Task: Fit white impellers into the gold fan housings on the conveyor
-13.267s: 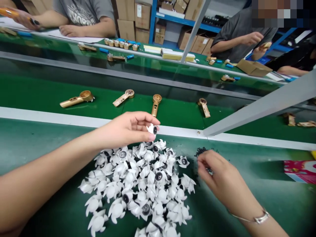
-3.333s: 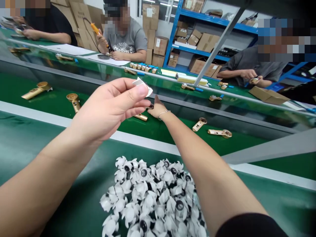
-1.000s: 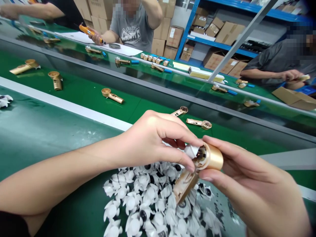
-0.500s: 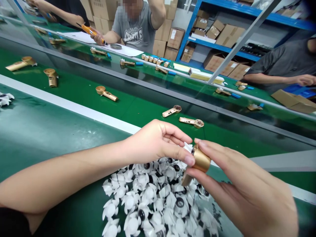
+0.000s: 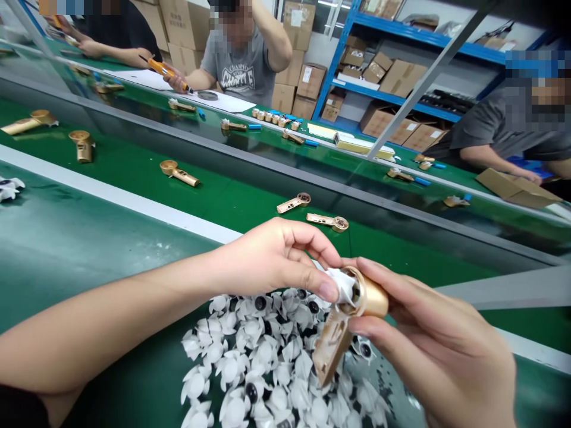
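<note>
Head view: left hand (image 5: 272, 258) fingers pinch white fan blade (image 5: 339, 284) into gold housing (image 5: 357, 315); right hand (image 5: 428, 351) fingers grip housing.

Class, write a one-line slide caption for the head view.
Left hand holds a white fan blade at the mouth of a gold housing gripped by the right hand, over a pile of blades.
</note>
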Demonstrator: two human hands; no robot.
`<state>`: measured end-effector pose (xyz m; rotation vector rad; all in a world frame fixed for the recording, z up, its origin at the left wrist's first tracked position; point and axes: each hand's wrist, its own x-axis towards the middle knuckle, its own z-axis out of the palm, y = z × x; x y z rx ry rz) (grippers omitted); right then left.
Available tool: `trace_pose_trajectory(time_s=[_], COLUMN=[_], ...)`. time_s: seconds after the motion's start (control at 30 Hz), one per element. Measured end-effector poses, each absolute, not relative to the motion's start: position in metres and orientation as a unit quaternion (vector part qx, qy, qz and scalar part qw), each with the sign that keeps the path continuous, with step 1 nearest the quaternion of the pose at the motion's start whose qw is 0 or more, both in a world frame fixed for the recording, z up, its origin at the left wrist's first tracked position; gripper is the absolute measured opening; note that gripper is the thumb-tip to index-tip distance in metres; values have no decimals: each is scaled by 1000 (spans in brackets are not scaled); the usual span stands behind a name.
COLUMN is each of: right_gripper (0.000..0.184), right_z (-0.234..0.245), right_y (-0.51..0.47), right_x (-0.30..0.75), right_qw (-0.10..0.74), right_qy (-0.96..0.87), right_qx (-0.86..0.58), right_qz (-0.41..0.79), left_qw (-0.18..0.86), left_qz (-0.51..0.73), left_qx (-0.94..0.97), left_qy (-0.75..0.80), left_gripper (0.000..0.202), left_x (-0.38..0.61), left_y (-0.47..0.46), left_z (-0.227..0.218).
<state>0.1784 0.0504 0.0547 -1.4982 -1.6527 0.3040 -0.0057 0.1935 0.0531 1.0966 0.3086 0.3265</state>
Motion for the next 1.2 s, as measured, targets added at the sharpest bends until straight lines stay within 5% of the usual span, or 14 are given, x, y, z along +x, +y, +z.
trace_pose_trajectory(time_s=[0.23,0.43,0.63,0.73,0.93,1.2], right_gripper=[47,50,32,44,41,38], right_z=[55,58,57,43,-7,-36], right_y=[52,49,57,70,117,140], right_x=[179,177,173,174,227,285], right_qw=[489,456,411,384,234,143], right_qy=[-630,-677,-682,-653,-624,-652], right_qx=[-533,-542,-569,-607,-745,-745], right_qz=[282,199,202,240,18,4], left_qw=[808,781,762,667,300,329], left_qz=[170,158,141,140,-31,-114], left_qx=[552,592,618,704,927,908], left_qy=[116,121,134,201,221,234], left_gripper=[33,40,48,46,31,44], left_x=[-8,-6,10,6,-57,-87], left_y=[193,189,175,191,242,227], left_z=[57,47,21,27,53,14])
